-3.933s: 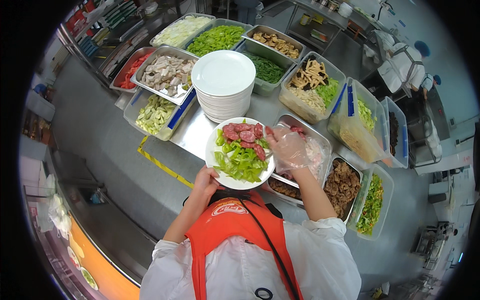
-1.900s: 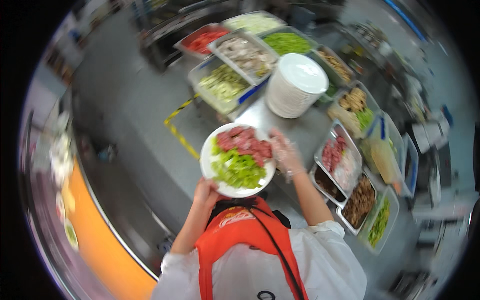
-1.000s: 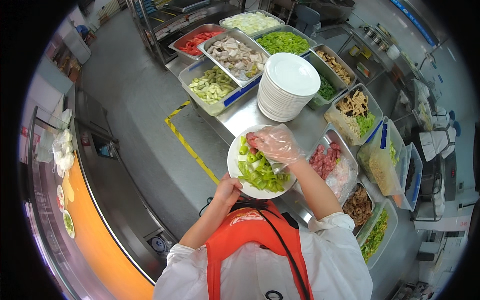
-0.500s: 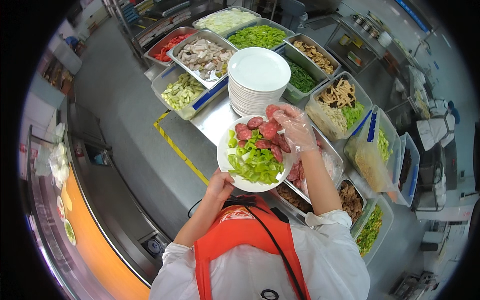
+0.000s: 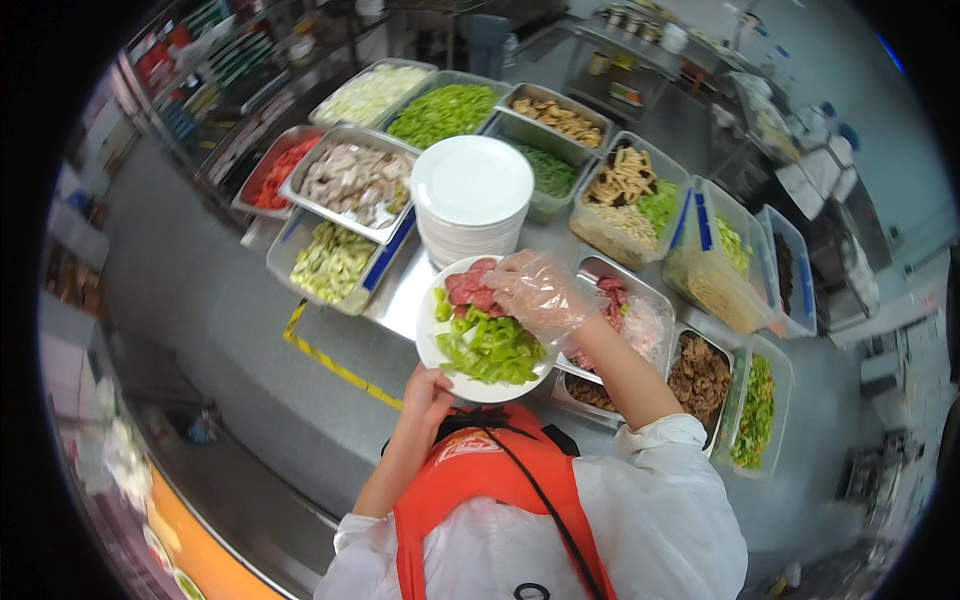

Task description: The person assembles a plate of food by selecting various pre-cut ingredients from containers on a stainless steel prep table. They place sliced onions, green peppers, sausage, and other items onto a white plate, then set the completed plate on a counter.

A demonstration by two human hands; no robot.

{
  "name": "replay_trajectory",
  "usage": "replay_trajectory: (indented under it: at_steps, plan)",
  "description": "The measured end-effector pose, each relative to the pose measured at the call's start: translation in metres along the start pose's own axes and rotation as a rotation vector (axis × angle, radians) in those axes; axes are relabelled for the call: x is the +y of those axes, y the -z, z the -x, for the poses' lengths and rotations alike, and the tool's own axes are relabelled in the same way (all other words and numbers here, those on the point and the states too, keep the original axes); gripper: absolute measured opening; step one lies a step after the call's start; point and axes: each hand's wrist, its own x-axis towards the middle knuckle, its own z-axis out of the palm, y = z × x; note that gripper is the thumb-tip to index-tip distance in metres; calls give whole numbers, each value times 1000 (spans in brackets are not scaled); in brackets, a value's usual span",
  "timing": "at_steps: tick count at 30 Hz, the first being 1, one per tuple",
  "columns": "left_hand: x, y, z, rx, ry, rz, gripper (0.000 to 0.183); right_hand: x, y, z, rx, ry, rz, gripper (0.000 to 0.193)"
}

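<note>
The left hand (image 5: 427, 397) pinches the lower left rim of a round white plate (image 5: 429, 345); its fingers underneath are hidden. The plate faces upward, about equally wide each way, in front of the plate stack (image 5: 472, 178). On it, red meat slices (image 5: 468, 289) lie beyond green pepper pieces (image 5: 490, 351). The gloved right hand (image 5: 540, 292) bends its fingers over the slices, covering the upper right rim; whether it pinches one, I cannot tell.
</note>
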Motion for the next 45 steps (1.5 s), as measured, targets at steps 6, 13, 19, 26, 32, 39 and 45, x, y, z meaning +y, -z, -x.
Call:
replay_trajectory:
  at_steps: [6,13,19,26,32,39,45]
  plan:
    - [29,11,-11,-45,9,-96,75,-27,5,-31,129,-28,-84,35]
    - [38,-7,-20,-75,50,-75,80,7,-21,-25,-89,5,-305,55]
    - [31,-42,-36,-42,58,-123,80,45,-5,-17,62,54,-312,55]
    - [27,-91,-62,-3,35,-103,84,185,8,15,556,-590,-901,41]
    - [16,-128,-77,24,28,-118,87,414,-60,85,255,-1316,-234,33]
    - [1,-158,-95,40,2,-132,85,506,-123,46,-347,-1093,101,24]
    - [-4,-175,-104,118,22,-120,87,501,-114,23,-278,-1100,99,16]
